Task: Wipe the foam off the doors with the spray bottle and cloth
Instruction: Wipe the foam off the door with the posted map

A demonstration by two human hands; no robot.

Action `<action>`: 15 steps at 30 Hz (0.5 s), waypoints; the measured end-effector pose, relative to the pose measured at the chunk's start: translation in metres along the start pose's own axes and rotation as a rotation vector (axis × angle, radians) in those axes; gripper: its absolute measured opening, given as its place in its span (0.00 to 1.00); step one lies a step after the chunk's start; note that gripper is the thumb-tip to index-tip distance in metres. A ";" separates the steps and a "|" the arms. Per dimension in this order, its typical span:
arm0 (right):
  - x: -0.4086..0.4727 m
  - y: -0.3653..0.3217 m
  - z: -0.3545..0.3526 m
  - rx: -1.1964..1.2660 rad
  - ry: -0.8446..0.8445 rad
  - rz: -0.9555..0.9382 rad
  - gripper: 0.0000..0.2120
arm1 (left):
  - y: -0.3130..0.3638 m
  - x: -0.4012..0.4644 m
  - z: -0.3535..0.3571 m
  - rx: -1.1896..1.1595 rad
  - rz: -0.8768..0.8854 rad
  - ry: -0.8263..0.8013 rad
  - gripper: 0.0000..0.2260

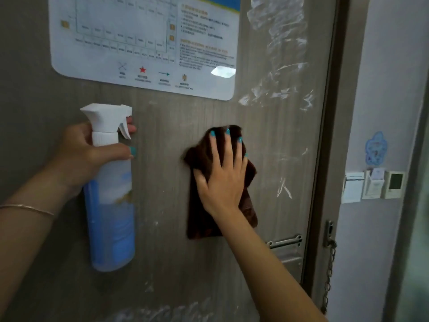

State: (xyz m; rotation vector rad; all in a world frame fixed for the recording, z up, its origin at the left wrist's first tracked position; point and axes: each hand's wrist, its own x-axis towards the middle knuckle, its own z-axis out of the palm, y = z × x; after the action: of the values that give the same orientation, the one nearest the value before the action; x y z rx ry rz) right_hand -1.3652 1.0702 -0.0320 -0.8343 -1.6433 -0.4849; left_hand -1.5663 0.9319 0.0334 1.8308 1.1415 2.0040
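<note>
The forearms reach in from the bottom edge, closest to the lens. Left hand (79, 154) grips the neck of the spray bottle (110, 205), thumb wrapped in front, a fingertip by the trigger; bottle hangs upright just off the door (162, 182), approx. half full of blue liquid. Centre: right hand (222, 177) lies flat, fingers spread and straight, pressing the dark brown cloth (202, 219) against the door below the posted notice (144, 43). Step in hand looks like the wipe itself. Foam streaks (278, 66) remain to the right, up toward the frame, w/ more at the bottom, so next move likely calls for sweeping the cloth right and upward, keeping pressure even.
</note>
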 end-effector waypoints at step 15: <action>-0.133 -0.104 0.068 -0.004 0.028 -0.140 0.37 | -0.026 -0.064 -0.045 0.110 -0.054 0.032 0.26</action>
State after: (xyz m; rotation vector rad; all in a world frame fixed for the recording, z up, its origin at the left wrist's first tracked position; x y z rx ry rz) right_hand -1.4779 1.0143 -0.1635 -0.7154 -1.6828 -0.5956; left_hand -1.6026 0.8922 -0.0291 1.8034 1.3205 1.9838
